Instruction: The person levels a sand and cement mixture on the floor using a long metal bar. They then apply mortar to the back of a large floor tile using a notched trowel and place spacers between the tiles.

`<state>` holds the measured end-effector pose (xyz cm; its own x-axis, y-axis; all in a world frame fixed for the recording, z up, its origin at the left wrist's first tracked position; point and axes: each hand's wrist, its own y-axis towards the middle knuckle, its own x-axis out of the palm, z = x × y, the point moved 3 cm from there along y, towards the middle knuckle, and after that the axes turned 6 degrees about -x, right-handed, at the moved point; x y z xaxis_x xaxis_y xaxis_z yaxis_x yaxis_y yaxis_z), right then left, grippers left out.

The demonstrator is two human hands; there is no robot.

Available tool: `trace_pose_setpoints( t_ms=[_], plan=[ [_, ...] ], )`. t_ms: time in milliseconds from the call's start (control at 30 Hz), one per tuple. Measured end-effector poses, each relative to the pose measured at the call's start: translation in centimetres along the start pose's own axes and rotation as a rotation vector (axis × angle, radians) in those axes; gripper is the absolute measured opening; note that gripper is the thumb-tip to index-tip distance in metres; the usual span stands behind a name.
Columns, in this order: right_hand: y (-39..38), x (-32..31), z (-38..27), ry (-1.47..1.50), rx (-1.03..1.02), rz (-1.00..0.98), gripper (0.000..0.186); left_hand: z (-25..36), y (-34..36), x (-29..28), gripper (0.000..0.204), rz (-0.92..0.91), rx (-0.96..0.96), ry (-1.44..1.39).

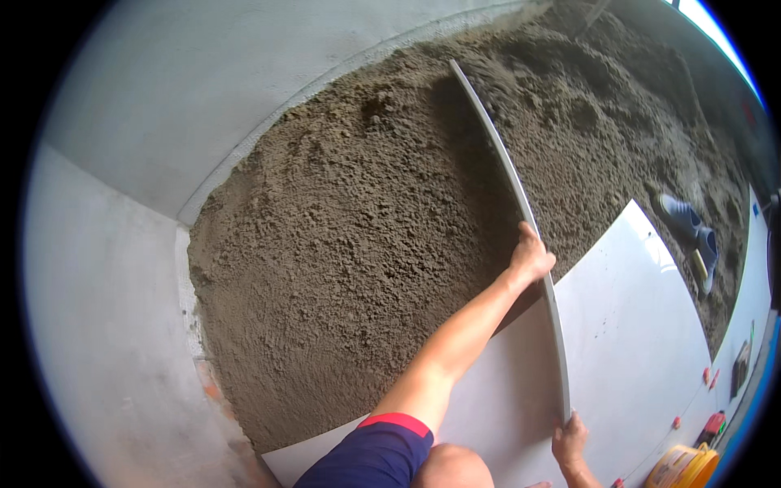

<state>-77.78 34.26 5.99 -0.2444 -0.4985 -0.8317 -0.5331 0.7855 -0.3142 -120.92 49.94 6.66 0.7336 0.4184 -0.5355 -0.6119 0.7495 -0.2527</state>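
Observation:
A long, thin pale slab (506, 163) runs from the far sand back toward me, seen along its narrow edge; whether it is a tile or a straightedge I cannot tell. Around its middle my left hand (532, 255) is closed, fingers over the edge. At the near end my right hand (572, 443) grips it, partly hidden by the slab. Damp brown sand or dry mortar (350, 236) spreads to the left, lumpy and roughly level. Below and right of the slab lie large glossy pale tiles (634, 317), and a shadow falls along the slab's left side.
Pale walls (203, 81) meet in a corner at the left. A pair of blue-grey shoes (691, 232) rests on the sand at right. A yellow bucket (691, 468), a red-and-black tool (713, 427) and small red pieces (706, 376) sit near the lower right.

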Motion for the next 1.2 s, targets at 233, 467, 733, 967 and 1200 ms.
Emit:
trace_pose_setpoints(
  t_ms=[233,467,733,967,1200],
  plan=[
    [-5.1,-1.7,1.9,0.003,-0.185,-0.28,0.051,-6.6,-13.6,-2.2,0.078,0.408,0.115,0.122],
    [-2.4,-0.6,0.8,0.087,-0.137,-0.091,0.045,-5.7,-7.7,-1.9,0.066,0.367,0.011,0.052],
    [1.8,1.4,-2.1,0.111,-0.078,-0.1,0.034,1.1,1.2,-2.9,0.076,0.004,-0.091,0.003],
    [-10.0,-0.5,5.1,-0.003,-0.016,-0.292,0.054,-4.3,-15.0,5.4,0.101,0.067,0.059,0.03],
    [-4.3,-0.4,4.3,0.008,-0.19,0.184,0.047,0.3,-4.0,9.5,0.093,0.069,0.148,-0.027]
  ],
)
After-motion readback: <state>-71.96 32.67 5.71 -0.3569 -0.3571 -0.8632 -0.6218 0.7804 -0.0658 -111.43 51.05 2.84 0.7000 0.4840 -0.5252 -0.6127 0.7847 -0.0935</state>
